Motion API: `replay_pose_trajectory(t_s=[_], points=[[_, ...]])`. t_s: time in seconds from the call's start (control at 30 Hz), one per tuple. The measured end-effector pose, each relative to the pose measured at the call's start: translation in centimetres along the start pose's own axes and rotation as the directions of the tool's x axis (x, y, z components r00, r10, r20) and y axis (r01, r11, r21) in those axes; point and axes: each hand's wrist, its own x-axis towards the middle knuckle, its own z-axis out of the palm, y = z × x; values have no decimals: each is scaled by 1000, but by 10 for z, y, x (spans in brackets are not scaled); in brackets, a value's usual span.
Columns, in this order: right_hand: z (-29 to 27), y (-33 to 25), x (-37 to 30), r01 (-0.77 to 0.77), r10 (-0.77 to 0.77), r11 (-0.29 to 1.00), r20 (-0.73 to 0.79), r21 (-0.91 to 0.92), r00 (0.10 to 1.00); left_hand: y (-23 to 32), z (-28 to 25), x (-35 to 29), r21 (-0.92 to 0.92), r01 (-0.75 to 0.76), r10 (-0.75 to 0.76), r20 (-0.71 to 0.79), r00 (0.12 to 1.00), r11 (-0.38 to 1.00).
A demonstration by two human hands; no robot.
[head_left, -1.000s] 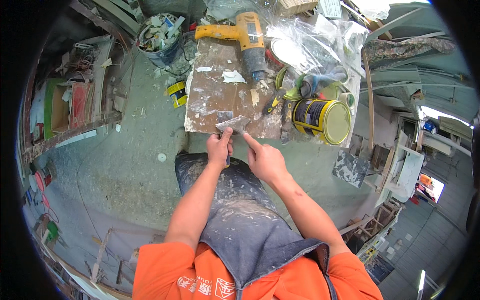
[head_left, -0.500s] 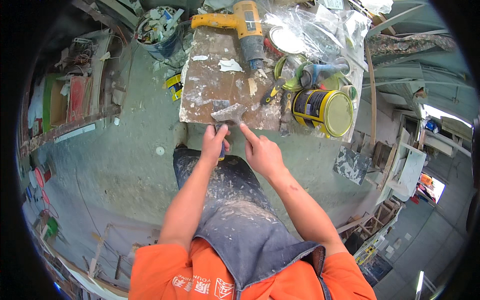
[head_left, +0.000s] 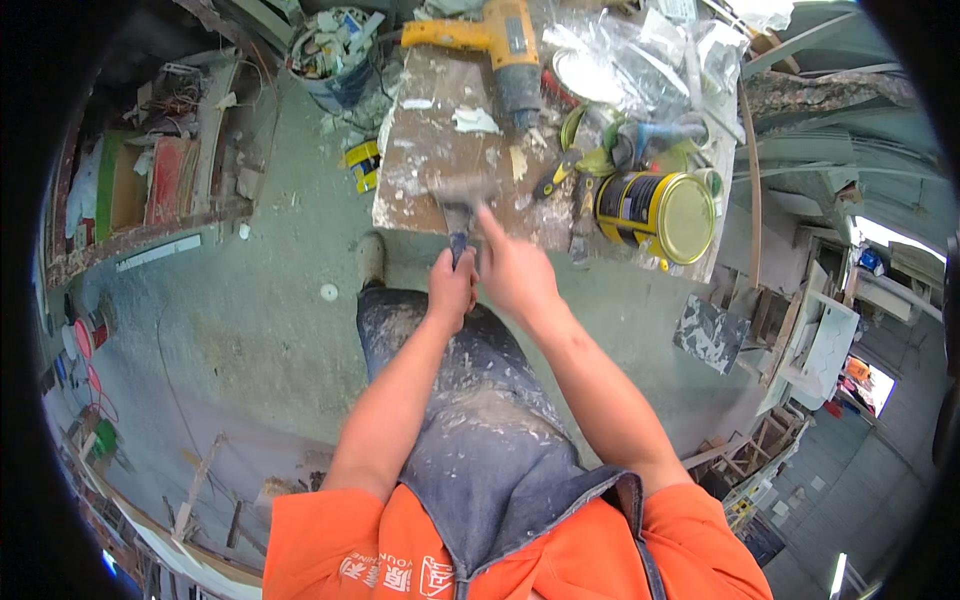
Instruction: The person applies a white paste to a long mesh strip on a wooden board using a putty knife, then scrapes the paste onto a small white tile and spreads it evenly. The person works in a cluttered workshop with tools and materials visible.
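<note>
My left hand (head_left: 452, 288) is closed around the dark handle of a putty knife (head_left: 459, 218), held in front of me at the near edge of the worktable (head_left: 425, 150). Its wide blade points away from me over the tabletop and is blurred by motion. My right hand (head_left: 520, 278) is beside it, index finger stretched out with the tip at the right side of the blade; its other fingers are bent and partly hidden. A yellow heat gun (head_left: 512, 50) lies at the back of the table. Right of the knife stands a yellow-and-black can (head_left: 655, 220) on its side.
Scrapers with black-and-yellow handles (head_left: 558, 175), a clear plastic sheet (head_left: 640, 60) and paint flakes (head_left: 475, 120) cover the table. A bucket of scraps (head_left: 335, 60) and a yellow container (head_left: 362, 165) stand on the floor at the left. A cluttered shelf (head_left: 150, 190) is farther left.
The putty knife has turned so its handle points more toward me, its blade now blurred. My left hand has moved right, closer to my right hand. The whole view has shifted slightly.
</note>
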Motion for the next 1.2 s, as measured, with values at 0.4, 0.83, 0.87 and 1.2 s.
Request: replay_pose_trajectory(t_s=[0.4, 0.83, 0.87, 1.2], points=[[1, -4, -46, -35, 38, 999, 126, -31, 991, -5, -1, 9, -7, -17, 18, 39, 999, 1000], [1, -13, 34, -67, 67, 998, -120, 6, 991, -5, -9, 8, 127, 2, -10, 63, 998, 992], [-13, -16, 56, -56, 54, 998, -189, -7, 981, 7, -8, 5, 115, -19, 10, 75, 997, 993], [-75, -10, -43, -338, 363, 546, 147, 767, 920, 37, -25, -81, 173, -119, 63, 298, 952, 978]])
